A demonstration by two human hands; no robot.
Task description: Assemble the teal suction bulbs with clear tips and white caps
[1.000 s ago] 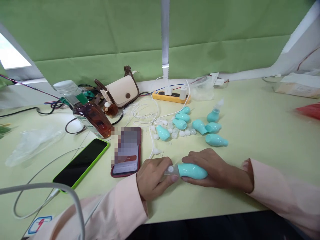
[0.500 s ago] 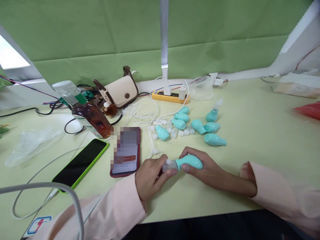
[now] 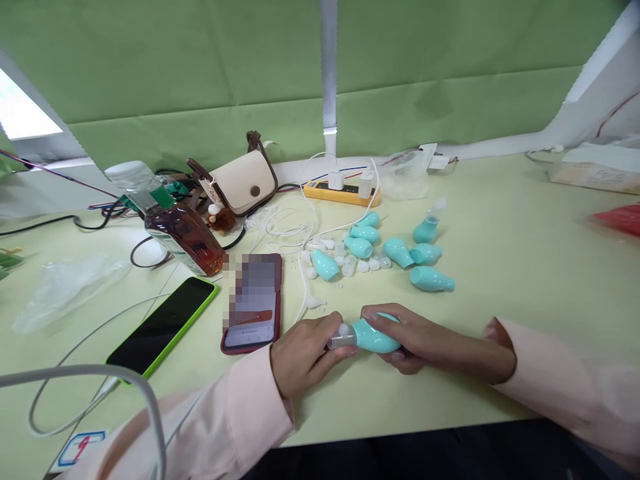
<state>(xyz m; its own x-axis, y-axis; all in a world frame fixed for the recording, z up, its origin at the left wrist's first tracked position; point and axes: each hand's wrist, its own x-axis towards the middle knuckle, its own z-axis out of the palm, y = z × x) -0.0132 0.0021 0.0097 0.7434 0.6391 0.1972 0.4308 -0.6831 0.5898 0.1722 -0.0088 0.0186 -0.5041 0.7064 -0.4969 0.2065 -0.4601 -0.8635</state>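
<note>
Work sat lower centre of frame: left hand [image 3: 306, 353] pinched a clear tube [image 3: 343, 340] between thumb and fingers; right hand [image 3: 419, 337] gripped a teal bulb [image 3: 376, 339], thumb on top, its near end meeting the tube. Doing it well, my read, meant keeping both parts on one axis, holding close to the joint, pushing evenly without crushing the bulb wall, then checking the seam all round; seat depth couldn't be told. Counts: nine bulbs total: that one, seven loose bulbs [image 3: 359, 247] around centre, one upright bulb [image 3: 425, 231] with a clear tip [image 3: 440, 205] right of centre. Clear caps [image 3: 349, 267] at centre too bunched to count. Left side: one green-cased phone [image 3: 163, 330], one red-cased phone [image 3: 255, 303], one bottle [image 3: 187, 230], one handbag [image 3: 245, 183]. Upper centre: one power strip [image 3: 320, 192], two white plugs [image 3: 336, 181].
</note>
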